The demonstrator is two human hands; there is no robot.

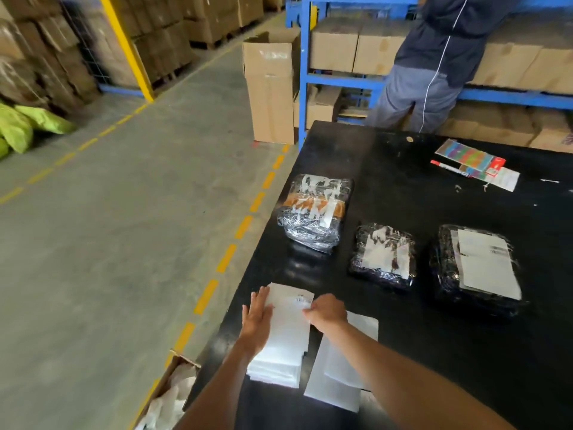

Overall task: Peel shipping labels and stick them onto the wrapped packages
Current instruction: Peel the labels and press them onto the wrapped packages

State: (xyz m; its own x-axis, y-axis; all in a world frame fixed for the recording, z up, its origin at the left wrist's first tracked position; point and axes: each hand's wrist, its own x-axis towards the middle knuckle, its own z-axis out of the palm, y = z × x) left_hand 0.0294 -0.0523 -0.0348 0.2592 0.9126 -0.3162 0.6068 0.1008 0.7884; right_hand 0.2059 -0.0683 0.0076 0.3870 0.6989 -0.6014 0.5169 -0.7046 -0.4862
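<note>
A stack of white shipping labels (286,333) lies at the near left corner of the black table (403,187). My left hand (257,318) rests flat on the stack's left edge, fingers spread. My right hand (327,311) pinches the top label's right edge near its barcode. Three packages in black wrap lie beyond: the left one (314,211) with torn white and orange tape, the middle one (383,256) with torn white paper, and the right one (479,270) bearing a white label.
Loose white backing sheets (338,380) lie to the right of the stack. A colourful card packet and a pen (471,161) lie at the far right. A person (434,63) stands at blue shelving behind the table. An open carton (167,395) sits below the table's left edge.
</note>
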